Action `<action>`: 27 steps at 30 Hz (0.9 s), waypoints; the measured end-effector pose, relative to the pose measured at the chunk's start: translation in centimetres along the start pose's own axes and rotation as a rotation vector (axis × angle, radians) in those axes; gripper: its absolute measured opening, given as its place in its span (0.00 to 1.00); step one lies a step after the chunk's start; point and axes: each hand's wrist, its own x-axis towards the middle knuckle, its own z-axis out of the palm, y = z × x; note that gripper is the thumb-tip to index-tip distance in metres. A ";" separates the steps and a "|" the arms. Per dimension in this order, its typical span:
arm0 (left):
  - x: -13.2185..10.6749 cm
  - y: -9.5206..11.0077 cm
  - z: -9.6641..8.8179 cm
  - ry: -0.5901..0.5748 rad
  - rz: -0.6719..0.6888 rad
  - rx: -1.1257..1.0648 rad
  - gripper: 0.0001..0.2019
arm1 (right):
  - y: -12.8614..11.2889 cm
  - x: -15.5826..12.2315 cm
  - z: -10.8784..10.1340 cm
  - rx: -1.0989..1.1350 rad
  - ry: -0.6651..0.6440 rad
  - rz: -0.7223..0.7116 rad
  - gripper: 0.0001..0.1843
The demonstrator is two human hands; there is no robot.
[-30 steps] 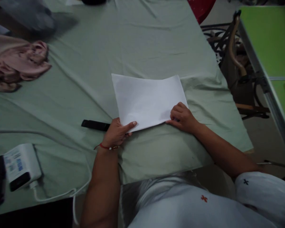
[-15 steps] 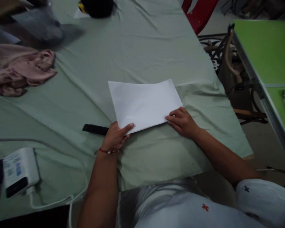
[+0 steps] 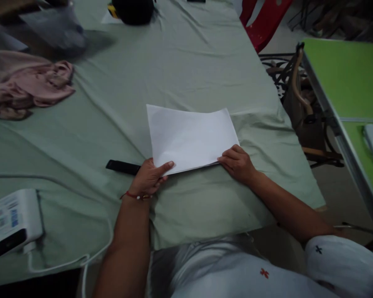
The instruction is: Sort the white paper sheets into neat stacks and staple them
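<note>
White paper (image 3: pixel 191 136) lies flat mid-table on pale green cloth (image 3: pixel 180 62), its near edge toward the person. Left hand (image 3: pixel 147 178) pinches the near-left corner, thumb on top. Right hand (image 3: pixel 238 163) grips the near-right corner with curled fingers. A black bar-shaped object (image 3: pixel 122 167) lies just beside the left hand. Bare cloth beyond the far edge. Pink garment (image 3: pixel 27 87) and white device (image 3: pixel 14 219) sit well apart on the left.

The white folded paper sheet (image 3: pixel 189 138) lies on the surface (image 3: pixel 189 62), with a slim black bar (image 3: pixel 122 167) at its nine o'clock and a crumpled pink cloth (image 3: pixel 27 89) at ten o'clock.
</note>
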 end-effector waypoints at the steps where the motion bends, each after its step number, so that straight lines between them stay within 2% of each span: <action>1: 0.0 0.1 0.0 -0.006 -0.001 0.002 0.28 | 0.0 0.0 0.0 0.001 -0.010 0.006 0.14; 4: 0.1 0.0 0.0 -0.008 -0.009 0.010 0.28 | 0.0 0.0 0.1 -0.009 -0.026 0.008 0.16; 8: 0.4 -0.5 -0.3 0.013 -0.006 0.000 0.28 | 0.3 0.0 0.1 0.046 -0.050 -0.046 0.13; 10: 0.4 -0.6 -0.3 0.023 0.026 -0.027 0.27 | 0.6 0.0 0.0 0.062 -0.042 -0.022 0.13; 17: 0.1 -0.9 -0.2 0.059 0.059 -0.134 0.25 | 2.5 -0.3 -0.7 -0.115 0.337 0.318 0.12; 19: 0.2 -1.2 -0.3 0.059 0.066 -0.158 0.24 | 3.0 -0.5 -0.6 -0.023 0.374 0.407 0.17; 24: -0.2 -1.7 0.0 0.023 0.092 -0.154 0.20 | 3.7 -0.7 -0.4 0.516 0.383 0.736 0.33; 27: -0.8 -1.5 0.4 0.032 0.098 -0.173 0.20 | 3.8 -0.5 -0.9 0.769 0.368 0.886 0.36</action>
